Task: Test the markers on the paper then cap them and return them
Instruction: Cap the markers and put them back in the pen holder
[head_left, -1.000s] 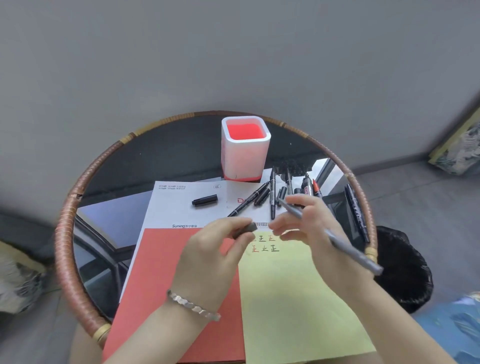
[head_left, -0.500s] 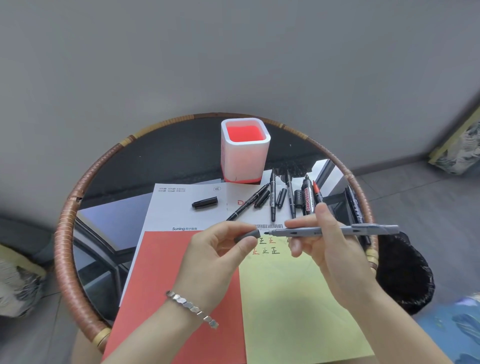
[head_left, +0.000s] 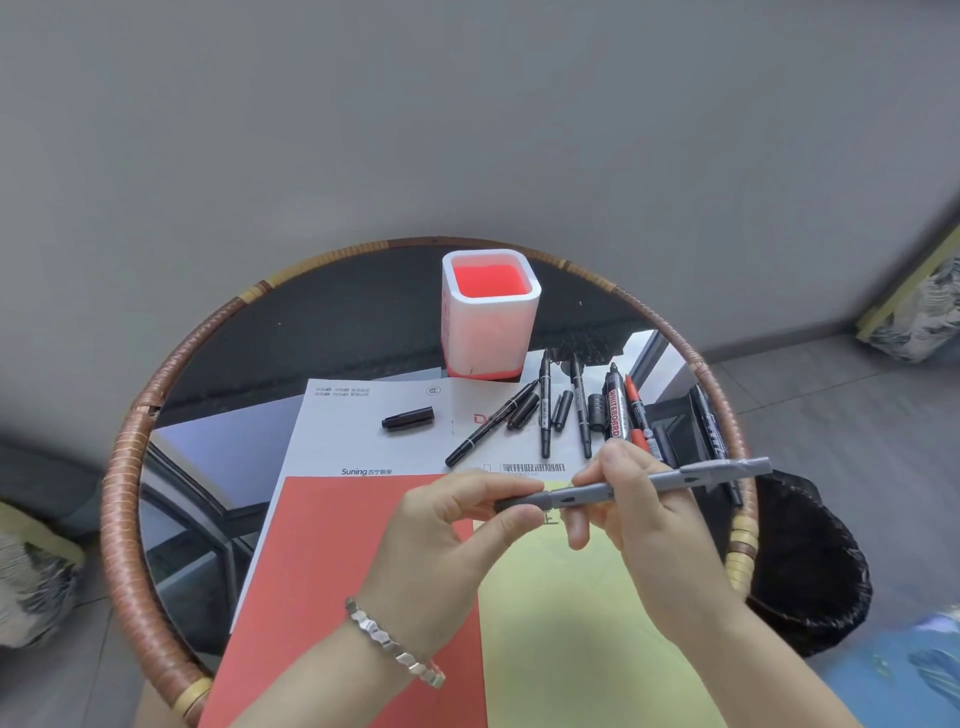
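A grey marker (head_left: 670, 481) lies level above the yellow paper (head_left: 576, 623), held in both hands. My right hand (head_left: 636, 525) grips its barrel. My left hand (head_left: 457, 535) pinches the grey cap (head_left: 522, 503), which sits on the marker's left end. Written marks on the yellow paper are mostly hidden behind my fingers. Several black and red markers (head_left: 582, 415) lie loose behind my hands. A loose black cap (head_left: 408, 418) rests on the white sheet (head_left: 363, 431). The white pen cup (head_left: 488, 312) with a red inside stands at the back.
Everything sits on a round glass table with a rattan rim (head_left: 124, 467). A red paper (head_left: 332, 571) lies left of the yellow one. A black bin (head_left: 810, 566) stands on the floor to the right, below the table edge.
The marker swung from slanting down-right to level. My left hand then brought the cap onto its left tip, and both hands have closed together.
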